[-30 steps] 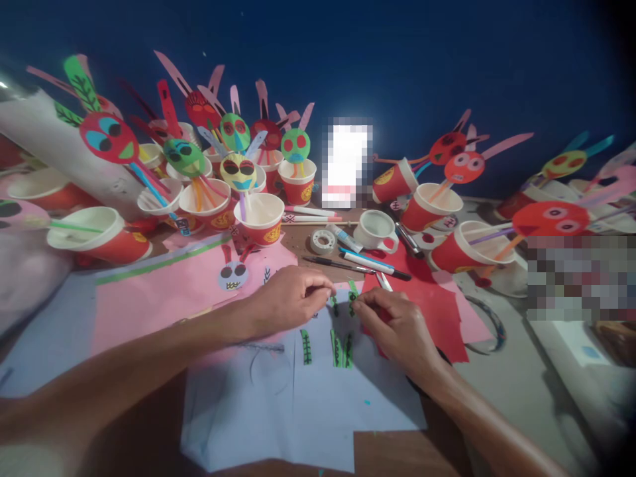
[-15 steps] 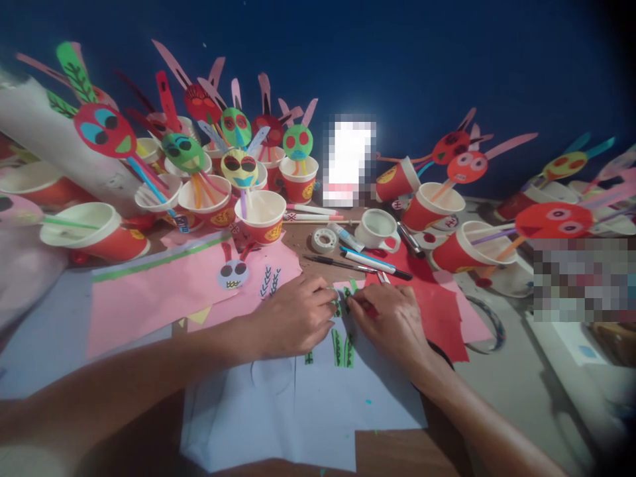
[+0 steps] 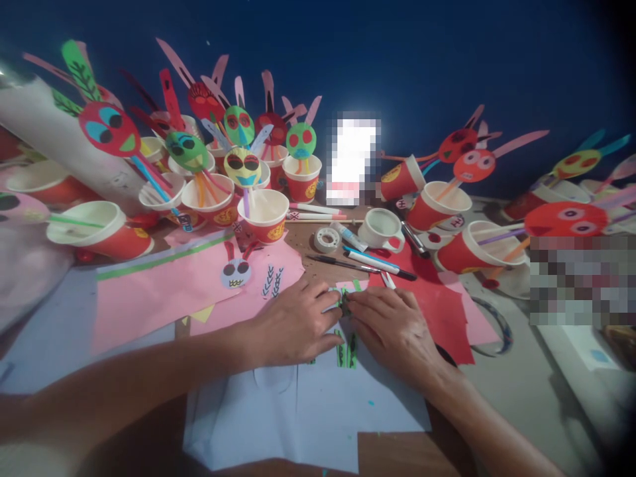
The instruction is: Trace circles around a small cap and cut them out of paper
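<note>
On the pale blue paper (image 3: 318, 411), my left hand (image 3: 301, 323) and my right hand (image 3: 390, 324) meet over small green pieces with dark markings. The fingertips of both hands are bent together around one small green piece (image 3: 344, 301). More green strips (image 3: 346, 350) lie just below the fingers, partly under my left thumb. Left of my left hand are pink paper (image 3: 159, 285), a pale round face with red ears (image 3: 236, 273) and leaf-like black drawings (image 3: 272, 281). Red paper (image 3: 447, 318) lies under and beside my right hand.
Paper cups (image 3: 263, 215) holding paper faces on straws line the back and both sides. Beyond my hands are a tape roll (image 3: 326, 240), a white mug (image 3: 381, 228), a glue tube (image 3: 350, 235) and pens (image 3: 380, 264). A bright blurred rectangle (image 3: 352, 159) stands behind.
The fingers of both hands have closed in on the small green piece. My left thumb has moved down over the lower strips, and my right fingers lie flatter. The view has shifted slightly.
</note>
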Tool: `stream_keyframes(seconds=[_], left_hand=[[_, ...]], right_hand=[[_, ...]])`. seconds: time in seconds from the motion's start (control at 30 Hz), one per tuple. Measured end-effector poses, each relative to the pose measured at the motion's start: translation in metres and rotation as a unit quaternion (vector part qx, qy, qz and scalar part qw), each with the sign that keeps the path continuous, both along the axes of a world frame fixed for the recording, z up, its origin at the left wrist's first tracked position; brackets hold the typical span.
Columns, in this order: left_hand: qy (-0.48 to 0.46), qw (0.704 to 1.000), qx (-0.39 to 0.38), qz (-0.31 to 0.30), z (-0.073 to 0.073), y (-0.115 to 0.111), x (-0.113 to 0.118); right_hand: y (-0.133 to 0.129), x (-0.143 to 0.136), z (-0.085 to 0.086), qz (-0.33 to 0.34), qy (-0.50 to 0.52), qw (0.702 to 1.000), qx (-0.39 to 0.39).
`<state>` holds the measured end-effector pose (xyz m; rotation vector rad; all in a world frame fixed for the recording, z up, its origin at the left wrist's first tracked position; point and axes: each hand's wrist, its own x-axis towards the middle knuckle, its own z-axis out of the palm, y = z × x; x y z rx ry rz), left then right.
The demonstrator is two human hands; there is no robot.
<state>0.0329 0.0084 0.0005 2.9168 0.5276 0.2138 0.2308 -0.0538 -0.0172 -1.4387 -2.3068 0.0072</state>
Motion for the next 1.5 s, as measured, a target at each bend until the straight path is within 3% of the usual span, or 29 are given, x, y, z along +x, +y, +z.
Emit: stream_keyframes(seconds=[0.47, 0.8, 1.5], left_hand=[[0.018, 1.000, 0.002, -0.006, 0.000, -0.003, -0.002], [0.020, 1.000, 0.003, -0.006, 0.000, -0.003, -0.002], [0.031, 0.999, -0.016, -0.015, 0.002, -0.001, -0.003]], right_hand=[[-0.006, 0.003, -0.011, 0.001, -0.029, 0.999, -0.017], [-0.004, 0.006, 0.000, 0.014, 0.000, 1.000, 0.005], [-0.006, 0.005, -0.002, 0.023, -0.012, 1.000, -0.006]])
